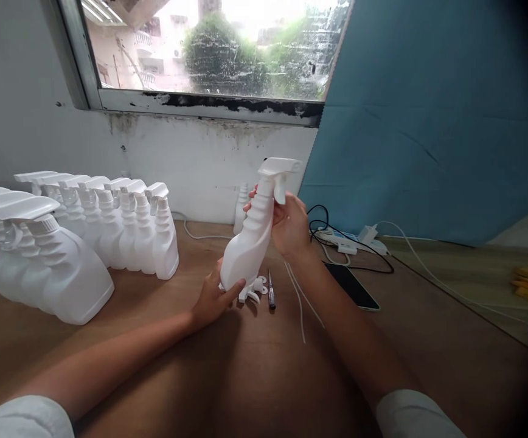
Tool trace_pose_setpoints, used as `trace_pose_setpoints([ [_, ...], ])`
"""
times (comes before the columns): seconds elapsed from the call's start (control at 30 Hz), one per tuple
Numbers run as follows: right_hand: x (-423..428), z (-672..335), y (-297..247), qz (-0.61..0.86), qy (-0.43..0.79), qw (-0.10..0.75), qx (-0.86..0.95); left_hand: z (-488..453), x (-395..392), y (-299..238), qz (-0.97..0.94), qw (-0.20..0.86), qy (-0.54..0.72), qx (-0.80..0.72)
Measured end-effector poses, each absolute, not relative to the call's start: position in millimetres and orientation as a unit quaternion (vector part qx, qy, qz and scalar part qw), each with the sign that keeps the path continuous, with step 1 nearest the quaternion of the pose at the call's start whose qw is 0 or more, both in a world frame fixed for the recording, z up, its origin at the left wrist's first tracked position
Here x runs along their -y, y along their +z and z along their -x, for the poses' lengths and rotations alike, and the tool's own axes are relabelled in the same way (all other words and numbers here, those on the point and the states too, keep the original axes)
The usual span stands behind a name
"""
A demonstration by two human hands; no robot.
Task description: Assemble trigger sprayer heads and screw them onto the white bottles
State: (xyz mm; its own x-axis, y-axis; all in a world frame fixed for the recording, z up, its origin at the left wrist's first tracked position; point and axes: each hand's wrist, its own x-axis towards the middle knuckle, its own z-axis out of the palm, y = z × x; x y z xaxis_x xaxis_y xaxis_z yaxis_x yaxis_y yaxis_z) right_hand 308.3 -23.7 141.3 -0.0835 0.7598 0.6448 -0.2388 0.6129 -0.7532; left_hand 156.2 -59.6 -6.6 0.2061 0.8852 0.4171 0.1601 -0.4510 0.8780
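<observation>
A white plastic spray bottle point(248, 240), tilted with its trigger head up and to the right, is held in both hands above the table. My left hand point(216, 295) grips its base, with the thumb across the lower front. Around the ribbed neck, just under the trigger, my right hand point(289, 225) is closed, and its fingertips show behind the bottle. Below the bottle lie small white plastic parts point(253, 292), partly hidden by it. Beside them rests a thin tool with a dark handle point(271, 298), perhaps a screwdriver.
Two rows of white spray bottles point(166, 243) stand at left, the nearer row point(76, 274) close to my left arm. Another bottle point(240, 210) is by the wall. Right of my right arm lie a phone point(353, 285), a power strip point(350, 240) and cables on the brown table point(154, 377).
</observation>
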Motion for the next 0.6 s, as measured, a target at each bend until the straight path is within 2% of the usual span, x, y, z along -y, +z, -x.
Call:
trace_pose_setpoints([
  [0.13, 26, -311, 144, 0.214, 0.389, 0.621, 0.645, -157, 60, -6, -0.689, 0.348, 0.516, -0.371],
  [0.27, 26, -318, 149, 0.234, 0.354, 0.645, 0.636, -157, 57, -3, -0.685, 0.346, 0.519, -0.376],
  [0.37, 29, -324, 156, 0.200, 0.319, 0.650, 0.661, -155, 52, -2, -0.681, 0.340, 0.528, -0.377],
  [0.5, 45, -339, 175, 0.119, 0.337, 0.628, 0.692, -151, 48, -5, -0.706, 0.339, 0.518, -0.343],
  [0.6, 65, -366, 194, 0.082, 0.295, 0.677, 0.669, -148, 46, -6, -0.726, 0.318, 0.517, -0.321],
])
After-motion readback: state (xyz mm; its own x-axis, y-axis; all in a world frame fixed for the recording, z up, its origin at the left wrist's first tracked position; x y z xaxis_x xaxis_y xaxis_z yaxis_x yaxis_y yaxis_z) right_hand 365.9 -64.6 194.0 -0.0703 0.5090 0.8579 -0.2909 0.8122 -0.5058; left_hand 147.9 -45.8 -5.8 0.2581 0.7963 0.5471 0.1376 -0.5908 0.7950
